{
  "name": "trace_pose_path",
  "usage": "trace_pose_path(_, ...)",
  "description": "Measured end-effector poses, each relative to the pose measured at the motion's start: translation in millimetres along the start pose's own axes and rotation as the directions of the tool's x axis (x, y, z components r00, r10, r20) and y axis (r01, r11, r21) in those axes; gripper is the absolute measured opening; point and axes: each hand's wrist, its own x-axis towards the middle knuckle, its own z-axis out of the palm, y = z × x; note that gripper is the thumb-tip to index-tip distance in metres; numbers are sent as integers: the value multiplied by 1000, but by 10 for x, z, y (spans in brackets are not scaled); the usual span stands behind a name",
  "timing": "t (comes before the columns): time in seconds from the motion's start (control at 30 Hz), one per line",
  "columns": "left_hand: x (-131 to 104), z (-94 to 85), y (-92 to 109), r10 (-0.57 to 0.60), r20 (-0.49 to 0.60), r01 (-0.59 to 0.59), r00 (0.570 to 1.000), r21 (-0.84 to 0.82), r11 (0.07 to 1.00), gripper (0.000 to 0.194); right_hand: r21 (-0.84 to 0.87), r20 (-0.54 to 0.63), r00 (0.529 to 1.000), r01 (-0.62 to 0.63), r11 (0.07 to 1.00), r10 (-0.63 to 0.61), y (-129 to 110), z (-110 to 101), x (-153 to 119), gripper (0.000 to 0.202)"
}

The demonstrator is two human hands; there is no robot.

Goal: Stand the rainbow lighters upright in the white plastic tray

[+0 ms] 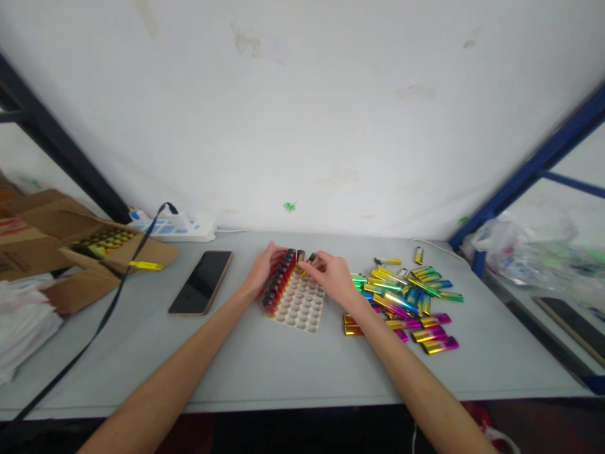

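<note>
A white tray with round holes (302, 309) lies on the grey table. Red lighters with black tops (280, 279) stand upright in rows along its left side. One gold lighter (300, 257) stands at the tray's far end beside them. My left hand (263, 268) rests against the left side of the red rows, its fingers partly hidden behind them. My right hand (329, 272) pinches a black-topped lighter (312, 258) over the tray's far right corner. Right of the tray, a loose pile of shiny lighters (401, 293) in gold, green, blue and purple lies on the table.
A black phone (201, 282) lies left of the tray. Farther left are an open cardboard box (94, 252), a dark strap (113, 302), a power strip (184, 229) and white bags (28, 321). Plastic bags (520, 243) and another phone (571, 325) are beyond the blue post at right.
</note>
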Motion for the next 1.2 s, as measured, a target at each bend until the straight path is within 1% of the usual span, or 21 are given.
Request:
trace_pose_path(0.1, 7, -1, -5, -13, -8, 13, 1000, -1, 1000, 64, 20, 23, 998, -52, 998, 51, -37, 75, 58, 43)
trace_pose_path(0.23, 22, -1, -9, -16, -10, 16, 1000, 11, 1000, 64, 94, 28, 992, -124, 988, 122, -52, 193, 111, 42)
trace_pose_path(0.37, 26, 6, -8, -4, -3, 4, 1000, 16, 1000, 64, 129, 16, 990, -141, 982, 140, -17, 257, 119, 46)
trace_pose_path(0.43, 19, 10, -2, -7, -4, 7, 1000, 14, 1000, 63, 82, -1, 992, -123, 989, 123, 2, 263, 114, 46)
trace_pose_path(0.57, 2, 9, 8, -14, 3, 14, 1000, 13, 1000, 62, -89, -4, 996, -87, 992, 87, 24, 271, 105, 42)
trace_pose_path(0.73, 4, 13, 4, -6, -4, 6, 1000, 10, 1000, 62, -299, 1, 1000, 3, 954, -3, 43, 263, 102, 33)
trace_pose_path(0.83, 9, 17, 6, -2, -10, 2, 1000, 13, 1000, 62, -319, 38, 999, 28, 947, -17, 60, 209, 105, 34)
trace_pose_path(0.93, 10, 12, 11, 9, -4, -8, 1000, 24, 1000, 61, -253, 80, 996, 60, 966, -41, 68, 127, 96, 33)
trace_pose_path(1.03, 9, 3, 11, 11, 4, -11, 1000, 29, 1000, 60, -214, 132, 988, 112, 970, -85, 44, 49, 75, 25)
trace_pose_path(1.13, 7, 2, 6, 26, 4, -26, 1000, 29, 999, 61, -294, 184, 978, 152, 943, -101, -21, 14, 68, 21)
trace_pose_path(1.2, 4, 4, 3, 40, 12, -41, 999, 28, 999, 63, -383, 194, 979, 137, 913, -66, -81, 21, 78, 24)
